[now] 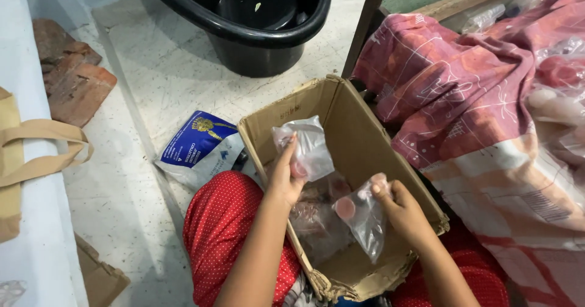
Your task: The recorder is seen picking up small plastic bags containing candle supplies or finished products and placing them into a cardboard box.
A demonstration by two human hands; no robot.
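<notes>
A black tub (244, 36) sits at twelve o'clock, broken bricks (73, 78) at ten, a blue-and-white packet (198, 145) near centre, pink patterned cloth (487, 88) at three.

I see box (359, 161) on lap, more bags inside. Left hand (283, 179) holds bag (308, 145) over box; right hand (405, 212) holds another bag (362, 218) beside. Tub (244, 14) behind box, cloth (487, 100) right, pouch (198, 145) left.

Clear plastic bags (309, 147) are showing pinkish-red discs inside, one in each of the hands. Beneath them, a plain brown cardboard box (359, 130) is sitting open. Red fabric with tiny white dots (222, 234) is showing under the left hand (284, 176). A pink cloth with white line patterning (463, 81) is spreading beyond the right hand (402, 206). A black tub (256, 21) is gleaming further off.
</notes>
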